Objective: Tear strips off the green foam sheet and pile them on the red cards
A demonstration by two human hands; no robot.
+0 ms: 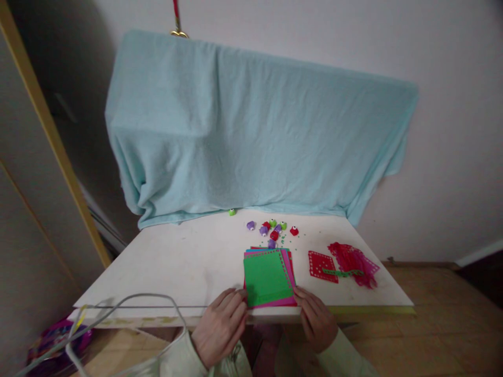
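At the table's front edge lies a stack of coloured paper sheets, with a green sheet (267, 280) on top. Small holes run along the green sheet's far and right edges. Pink, red and blue sheets stick out beneath it, slightly fanned. My left hand (222, 327) is closed at the stack's lower left edge, its fingertips against the paper. On the other side, my right hand (316, 319) pinches the lower right corner of the stack. My thumbs are mostly hidden, so how many sheets each hand grips cannot be seen.
Several small purple, red and green punch-like pieces (274, 235) lie beyond the stack among tiny green scraps. To the right are a hole-punched red sheet (316, 264), a green strip (341, 273) and crumpled red-pink cut paper (349, 259). A grey cable (137, 295) loops at front left.
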